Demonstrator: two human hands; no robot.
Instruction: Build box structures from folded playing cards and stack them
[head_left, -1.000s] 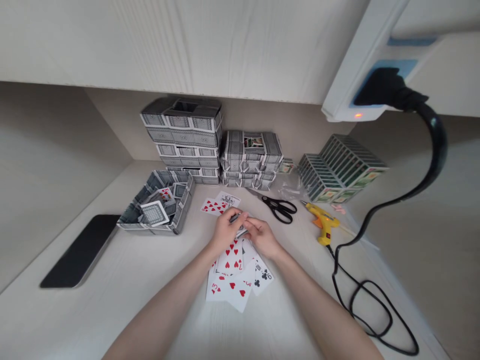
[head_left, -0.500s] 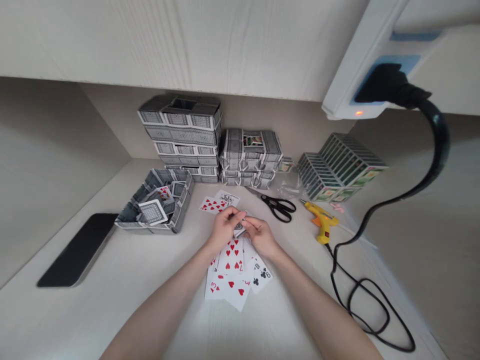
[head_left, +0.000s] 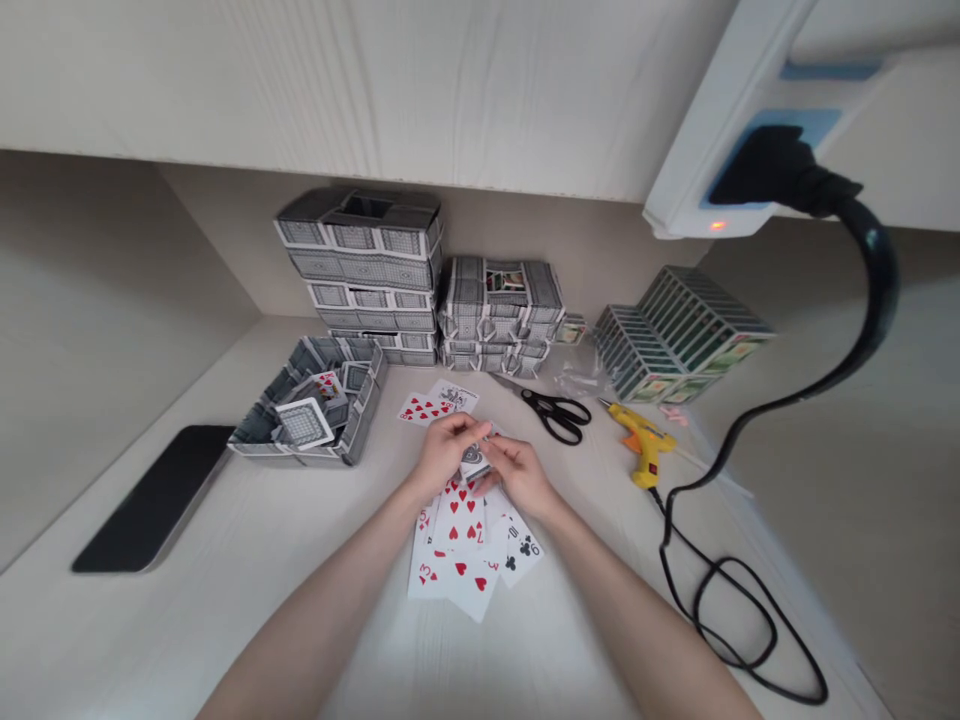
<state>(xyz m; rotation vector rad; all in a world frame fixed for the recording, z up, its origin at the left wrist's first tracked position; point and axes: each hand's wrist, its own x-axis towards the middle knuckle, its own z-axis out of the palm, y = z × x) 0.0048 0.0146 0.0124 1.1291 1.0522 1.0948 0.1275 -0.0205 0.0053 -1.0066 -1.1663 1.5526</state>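
Note:
Between my two hands is a playing card [head_left: 472,459] with a grey and black print, its edges partly covered by fingers. My left hand [head_left: 448,452] pinches it from the left, thumb on top. From the right, my right hand [head_left: 519,470] grips the same card, fingertips close to the left thumb. Whether more than one card is held I cannot tell. Just below, loose face-up cards [head_left: 461,520] lie overlapped, hearts and clubs among them. Beyond my left hand rest a red eight card [head_left: 422,409] and a patterned card [head_left: 454,395].
Left stands an open card-built box [head_left: 352,440] with loose cards, beside a black phone [head_left: 154,500]. Card-built boxes [head_left: 367,260] are stacked at the back. To the right are black-handled scissors [head_left: 556,412], a yellow glue gun [head_left: 643,440], its looping cord [head_left: 739,660] and green card boxes [head_left: 690,325].
More of the card's grey and black print shows between my hands. My right fingers have spread slightly lower around it. The surrounding objects stay where they were.

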